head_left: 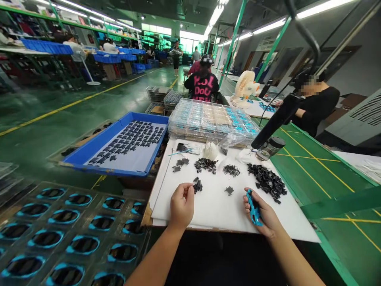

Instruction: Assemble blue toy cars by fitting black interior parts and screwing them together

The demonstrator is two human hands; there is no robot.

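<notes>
My right hand (262, 214) is wrapped round a blue plastic part (253, 208) over the front right of the white work surface (214, 214). At the front left, my left hand (182, 204) has its fingers pinched together beside a small pile of black pieces (198, 186); what they hold, if anything, is too small to tell. One dark flat piece (229, 190) lies between my hands. Behind them are a heap of black parts (205, 165), a pile of tiny black bits (231, 170) and a larger black heap (268, 182) at the right.
A blue tray (104, 171) with rows of black parts stands left of the surface. Clear trays (208, 127) are stacked behind, and trays of blue-rimmed parts (71, 238) lie lower left. A black lamp arm (276, 121) and a glass jar (270, 149) are at the right.
</notes>
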